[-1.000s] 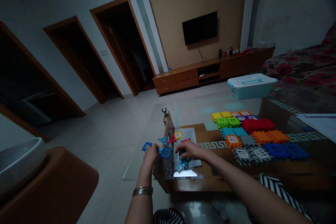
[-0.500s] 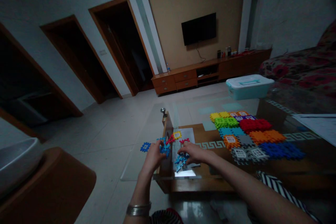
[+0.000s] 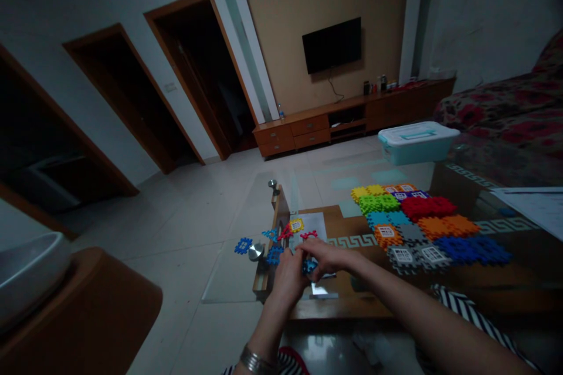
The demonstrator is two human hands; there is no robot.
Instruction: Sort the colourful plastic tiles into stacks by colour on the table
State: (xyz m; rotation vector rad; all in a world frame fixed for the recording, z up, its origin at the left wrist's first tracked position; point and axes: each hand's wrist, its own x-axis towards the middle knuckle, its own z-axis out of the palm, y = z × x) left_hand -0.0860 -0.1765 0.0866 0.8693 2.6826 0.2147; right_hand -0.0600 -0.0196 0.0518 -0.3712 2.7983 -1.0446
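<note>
My left hand (image 3: 288, 281) and my right hand (image 3: 320, 257) meet over a white paper sheet (image 3: 313, 224), and their fingers close around a small blue interlocking plastic piece (image 3: 309, 266). Most of that piece is hidden by my fingers. Just left of my hands lie loose blue pieces (image 3: 275, 255), with another blue piece (image 3: 243, 245) further out on the glass. Red pieces (image 3: 285, 232) and a yellow window piece (image 3: 297, 225) rest near the paper's top edge. To the right, a patchwork of coloured interlocking pieces (image 3: 422, 222) lies flat on the table.
My hands work over a glass-topped table (image 3: 233, 269) with a wooden base and a metal stud (image 3: 255, 251). A teal plastic box (image 3: 417, 143) stands beyond it, loose papers (image 3: 528, 205) lie at right, and a white basin (image 3: 26, 269) sits at left.
My left hand has moved right, away from the blue pieces, and now meets my right hand over the paper. The blue pieces it covered now lie uncovered on the table.
</note>
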